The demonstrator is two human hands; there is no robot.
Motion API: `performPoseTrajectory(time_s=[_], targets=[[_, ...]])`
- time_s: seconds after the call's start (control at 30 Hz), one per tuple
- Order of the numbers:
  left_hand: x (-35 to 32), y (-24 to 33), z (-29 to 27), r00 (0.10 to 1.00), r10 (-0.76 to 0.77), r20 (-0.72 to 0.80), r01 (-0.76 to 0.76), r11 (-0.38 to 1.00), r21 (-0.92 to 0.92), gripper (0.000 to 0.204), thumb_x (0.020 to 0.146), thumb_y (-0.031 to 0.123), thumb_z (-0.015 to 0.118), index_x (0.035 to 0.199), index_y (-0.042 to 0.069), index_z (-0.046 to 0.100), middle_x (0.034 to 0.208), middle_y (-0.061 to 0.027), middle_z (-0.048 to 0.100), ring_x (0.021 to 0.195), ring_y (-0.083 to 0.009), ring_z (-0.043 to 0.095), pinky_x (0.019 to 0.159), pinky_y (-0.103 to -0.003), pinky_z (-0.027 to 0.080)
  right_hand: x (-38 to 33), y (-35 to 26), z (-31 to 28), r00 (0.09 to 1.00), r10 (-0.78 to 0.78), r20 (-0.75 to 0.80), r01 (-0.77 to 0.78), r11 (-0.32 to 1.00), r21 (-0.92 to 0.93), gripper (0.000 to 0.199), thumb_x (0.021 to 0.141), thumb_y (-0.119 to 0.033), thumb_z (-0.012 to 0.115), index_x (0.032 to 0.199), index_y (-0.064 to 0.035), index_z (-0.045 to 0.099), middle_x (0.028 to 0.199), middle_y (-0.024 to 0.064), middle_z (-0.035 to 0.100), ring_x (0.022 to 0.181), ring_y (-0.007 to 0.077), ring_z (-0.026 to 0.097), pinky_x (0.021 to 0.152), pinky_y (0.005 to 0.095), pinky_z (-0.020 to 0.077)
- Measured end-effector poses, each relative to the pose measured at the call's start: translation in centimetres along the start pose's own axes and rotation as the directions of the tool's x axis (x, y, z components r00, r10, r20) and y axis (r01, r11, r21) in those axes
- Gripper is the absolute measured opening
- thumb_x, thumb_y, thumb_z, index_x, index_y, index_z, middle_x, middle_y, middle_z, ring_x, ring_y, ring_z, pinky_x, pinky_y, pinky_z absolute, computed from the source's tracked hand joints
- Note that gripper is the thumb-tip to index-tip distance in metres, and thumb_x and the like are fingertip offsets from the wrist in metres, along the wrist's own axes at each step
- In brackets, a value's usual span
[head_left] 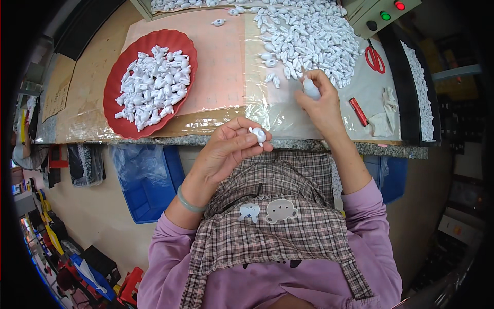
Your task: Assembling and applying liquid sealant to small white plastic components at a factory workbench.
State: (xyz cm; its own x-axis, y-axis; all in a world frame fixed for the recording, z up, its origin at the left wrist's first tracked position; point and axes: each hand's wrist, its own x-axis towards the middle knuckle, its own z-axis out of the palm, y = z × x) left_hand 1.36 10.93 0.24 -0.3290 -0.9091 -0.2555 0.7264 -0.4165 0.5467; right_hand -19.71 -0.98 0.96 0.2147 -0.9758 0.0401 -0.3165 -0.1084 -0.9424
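Note:
Between the thumb and fingers of my left hand [226, 149] is a small white plastic figure [258, 135], held just off the table's near edge. My right hand [323, 105] is raised over the table and closed round a small white squeeze bottle [311, 88] with a thin dark tip pointing away from me. Beyond that hand spreads a large pile of white plastic figures [309, 41]. A few loose figures [272, 80] lie at the pile's near left side.
A red scalloped bowl [114, 85] full of white figures stands at the left. On the right are red-handled scissors [375, 60], a red tube [358, 112] and a crumpled white cloth [385, 116]. A metal box [368, 18] with lit buttons stands behind. Blue bins [149, 201] sit below the table.

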Motion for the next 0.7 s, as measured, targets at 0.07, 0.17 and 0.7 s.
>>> performPoseTrajectory(time_s=[0.07, 0.17, 0.7], targets=[[-0.1, 0.1, -0.2, 1.0, 0.011, -0.001, -0.011, 1.0, -0.004, 0.021, 0.088, 0.003, 0.06, 0.107, -0.003, 0.057, 0.104, -0.0201, 0.063, 0.091, -0.0245, 0.067, 0.079, -0.027, 0.058, 1.2, -1.1, 0.2, 0.991, -0.13, -0.009, 0.128, 0.982, -0.137, 0.02, 0.078, -0.004, 0.067, 0.098, -0.0059, 0.063, 0.091, 0.0003, 0.06, 0.077, 0.0074, 0.056, 0.071, 0.0232, 0.0463], [-0.2, 0.3, -0.3, 1.0, 0.021, 0.004, -0.021, 1.0, -0.007, 0.021, 0.088, 0.003, 0.06, 0.108, -0.002, 0.057, 0.104, -0.0199, 0.063, 0.091, -0.0247, 0.067, 0.079, -0.027, 0.058, 2.8, -0.8, -0.1, 0.972, -0.235, -0.022, 0.221, 0.938, -0.266, 0.016, 0.08, -0.004, 0.066, 0.096, -0.0039, 0.066, 0.088, 0.0013, 0.061, 0.079, 0.0113, 0.058, 0.072, 0.0247, 0.0467], [-0.4, 0.4, -0.3, 0.999, 0.022, -0.03, -0.022, 1.0, 0.01, 0.023, 0.088, 0.005, 0.06, 0.109, -0.002, 0.057, 0.103, -0.0189, 0.064, 0.089, -0.0224, 0.067, 0.078, -0.025, 0.057, 3.2, -1.6, 0.8, 0.791, -0.477, 0.383, 0.592, 0.755, -0.282, 0.019, 0.079, -0.002, 0.065, 0.097, -0.0069, 0.067, 0.084, 0.0057, 0.06, 0.073, 0.0174, 0.062, 0.063, 0.0272, 0.0483]])
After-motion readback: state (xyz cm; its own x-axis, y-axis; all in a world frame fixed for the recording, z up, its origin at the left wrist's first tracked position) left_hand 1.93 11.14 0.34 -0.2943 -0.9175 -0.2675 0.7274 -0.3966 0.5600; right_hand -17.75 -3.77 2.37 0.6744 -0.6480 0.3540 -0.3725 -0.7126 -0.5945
